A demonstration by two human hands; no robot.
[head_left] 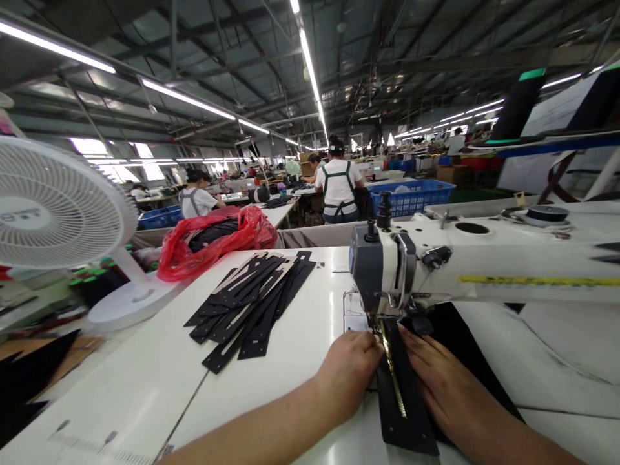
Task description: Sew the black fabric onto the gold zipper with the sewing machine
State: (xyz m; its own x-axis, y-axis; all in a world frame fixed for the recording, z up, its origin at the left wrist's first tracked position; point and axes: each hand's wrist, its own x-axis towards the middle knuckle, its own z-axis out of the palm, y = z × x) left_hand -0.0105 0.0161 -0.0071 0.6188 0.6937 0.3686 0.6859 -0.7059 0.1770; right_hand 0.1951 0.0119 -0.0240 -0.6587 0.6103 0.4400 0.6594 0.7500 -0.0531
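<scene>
A black strip with a gold zipper (398, 387) lies under the needle of the white sewing machine (484, 261), running toward me. My left hand (349, 369) rests on the white table (145, 381) against the strip's left edge, fingers curled near the presser foot (378, 323). On the strip's right side, my right hand (438, 378) lies flat on the black fabric, fingers pointing at the needle. Both hands press the piece down rather than grip it.
A pile of black cut strips (249, 303) lies left of the machine. A red plastic bag (213, 242) and a white desk fan (58, 213) stand further left. Other people in aprons work at benches behind, near a blue basket (416, 197).
</scene>
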